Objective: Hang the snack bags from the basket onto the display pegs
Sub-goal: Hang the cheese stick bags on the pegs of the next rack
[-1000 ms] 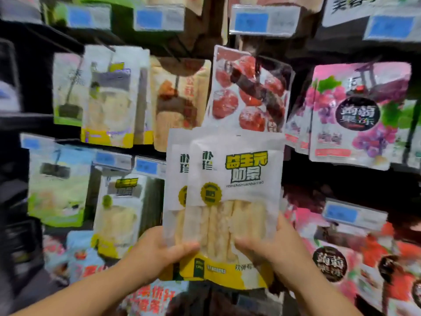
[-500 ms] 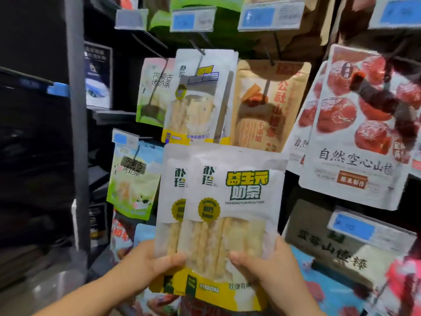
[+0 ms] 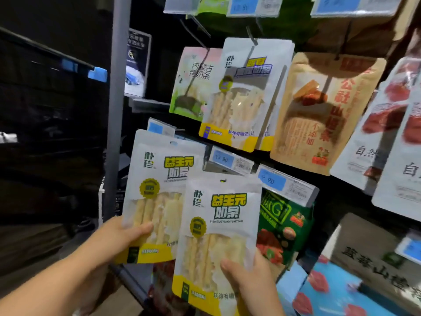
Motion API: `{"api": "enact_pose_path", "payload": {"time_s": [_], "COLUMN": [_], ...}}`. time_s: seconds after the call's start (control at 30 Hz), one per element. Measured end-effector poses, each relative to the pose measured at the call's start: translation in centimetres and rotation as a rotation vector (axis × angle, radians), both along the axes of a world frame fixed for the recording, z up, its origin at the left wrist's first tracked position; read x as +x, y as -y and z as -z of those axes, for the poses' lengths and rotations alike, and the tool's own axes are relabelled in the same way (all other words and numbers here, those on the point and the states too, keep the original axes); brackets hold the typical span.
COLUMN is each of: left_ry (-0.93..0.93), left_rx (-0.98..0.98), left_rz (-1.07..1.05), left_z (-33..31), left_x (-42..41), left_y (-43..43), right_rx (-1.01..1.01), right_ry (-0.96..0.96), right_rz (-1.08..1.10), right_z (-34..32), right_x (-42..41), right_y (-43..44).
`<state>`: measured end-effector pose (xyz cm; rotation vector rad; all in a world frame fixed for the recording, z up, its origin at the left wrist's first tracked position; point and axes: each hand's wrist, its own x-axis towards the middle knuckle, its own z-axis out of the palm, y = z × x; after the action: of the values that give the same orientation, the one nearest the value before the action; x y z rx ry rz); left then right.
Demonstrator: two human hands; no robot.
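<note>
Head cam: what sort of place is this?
Most likely a shop's snack display. Packaged snack bags hang from metal pegs, blue price tags sit over the rows, and the left hand holds one white-and-yellow bag, the right hand a second bag.

YISHENGYUANNAITIAO is printed on the front snack bag. 13.80 is seen on one price tag, and 9.90 on the neighbour tag.

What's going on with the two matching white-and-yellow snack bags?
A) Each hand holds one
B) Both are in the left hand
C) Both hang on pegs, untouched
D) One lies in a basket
A: the left hand grips the left bag near its bottom, and the right hand grips the right bag, which overlaps the left one in front.
</note>
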<state>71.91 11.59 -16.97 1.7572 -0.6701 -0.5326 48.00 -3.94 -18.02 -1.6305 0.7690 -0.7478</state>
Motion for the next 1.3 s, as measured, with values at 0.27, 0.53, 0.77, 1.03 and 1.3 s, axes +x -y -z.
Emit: {"api": "enact_pose_path", "payload": {"time_s": [0.27, 0.53, 0.77, 1.03, 1.3], "left_ry": [-0.063, -0.027, -0.017, -0.058, -0.099], "left_rx": [-0.036, -0.001, 0.042, 0.044, -0.002], "left_rz": [-0.180, -0.249, -0.259, -0.259, -0.247], "left_z": [1.4, 1.4, 1.4, 1.5, 1.4], "left_x": [1.4, 2.1, 2.4, 2.8, 2.6], "left_y": [-0.1, 0.3, 0.3, 0.5, 0.6], "right_rx": [0.051, 0.006, -0.020, -0.035, -0.065], "right_ry": [0.043, 0.096, 0.136, 0.126, 0.061], "right_rz": [0.088, 0.106, 0.118, 0.181, 0.227], "right_z": [2.8, 2.1, 2.4, 3.3, 4.4], "right_x": [2.4, 4.3, 5.9, 7.6, 8.6], "right_y": [0.3, 1.2, 2.5, 4.2, 6.3]}}
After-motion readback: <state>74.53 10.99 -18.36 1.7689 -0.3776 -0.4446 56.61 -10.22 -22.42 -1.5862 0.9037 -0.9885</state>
